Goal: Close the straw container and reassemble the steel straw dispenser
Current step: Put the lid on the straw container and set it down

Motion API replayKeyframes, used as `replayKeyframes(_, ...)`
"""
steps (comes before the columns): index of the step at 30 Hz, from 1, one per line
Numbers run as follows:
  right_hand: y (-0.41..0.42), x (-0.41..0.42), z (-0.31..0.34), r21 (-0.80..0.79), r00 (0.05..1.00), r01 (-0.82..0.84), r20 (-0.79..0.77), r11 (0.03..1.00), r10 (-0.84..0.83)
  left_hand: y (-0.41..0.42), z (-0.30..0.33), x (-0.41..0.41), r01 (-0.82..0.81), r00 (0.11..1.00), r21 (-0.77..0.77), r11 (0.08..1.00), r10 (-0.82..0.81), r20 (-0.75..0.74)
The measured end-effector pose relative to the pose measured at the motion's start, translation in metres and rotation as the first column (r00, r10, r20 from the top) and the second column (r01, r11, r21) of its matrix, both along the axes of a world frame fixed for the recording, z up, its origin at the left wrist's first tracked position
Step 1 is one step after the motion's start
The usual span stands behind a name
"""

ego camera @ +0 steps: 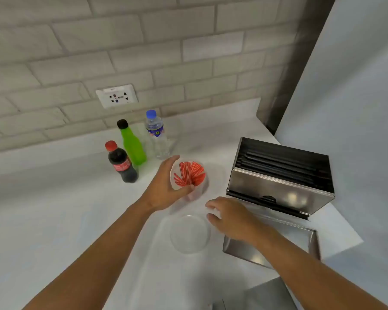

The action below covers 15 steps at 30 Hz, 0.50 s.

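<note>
On the white desk point(54, 220), both bare hands work beside an uncapped straw container.
Nearest, at six o'clock, lies the clear lid point(189, 233), faint and hard to trace; the right hand point(231, 217) hovers beside it, fingers loosely spread, covering part of a steel tray point(300, 240). The left hand point(166, 186) wraps the straw container point(189, 175). At three o'clock stands the steel straw dispenser point(280, 175), open-topped. Three bottles point(130, 148) line the brick wall point(143, 41).

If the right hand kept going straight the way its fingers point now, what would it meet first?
The right hand points left across the white counter. Probably it would meet the near side of the clear plastic container of red straws, held by the left hand, passing just behind the clear round lid; depth is unclear.
</note>
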State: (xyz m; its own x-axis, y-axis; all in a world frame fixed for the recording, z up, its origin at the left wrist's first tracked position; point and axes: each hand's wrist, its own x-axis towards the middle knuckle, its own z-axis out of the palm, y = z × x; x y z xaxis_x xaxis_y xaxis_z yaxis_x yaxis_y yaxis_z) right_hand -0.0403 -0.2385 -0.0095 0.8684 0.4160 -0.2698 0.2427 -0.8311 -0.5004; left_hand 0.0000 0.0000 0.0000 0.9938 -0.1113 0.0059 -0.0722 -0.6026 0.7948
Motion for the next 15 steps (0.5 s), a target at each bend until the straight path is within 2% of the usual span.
replayKeyframes(4, 0.025, 0.001, -0.014, -0.148, 0.998, -0.051, 0.04, 0.988, 0.058, 0.006, -0.013, 0.006, 0.001, 0.993, -0.071, 0.997, -0.009, -0.12)
replayKeyframes(10, 0.046, 0.0, -0.028, -0.303, 0.986, -0.061, 0.128, 0.951, 0.104, 0.003, -0.032, 0.009, 0.037, 0.989, -0.216, 0.976, -0.066, -0.132)
replayKeyframes(12, 0.048, 0.0, -0.031, -0.306, 0.98, -0.051, 0.169, 0.951, 0.107, 0.002, -0.037, 0.01, 0.03, 0.995, -0.248, 0.968, -0.053, -0.085)
replayKeyframes(15, 0.049, -0.001, -0.03, -0.224, 0.979, -0.003, 0.196, 0.975, 0.048, 0.001, -0.04, 0.009, 0.018, 0.999, -0.26, 0.965, -0.027, -0.032)
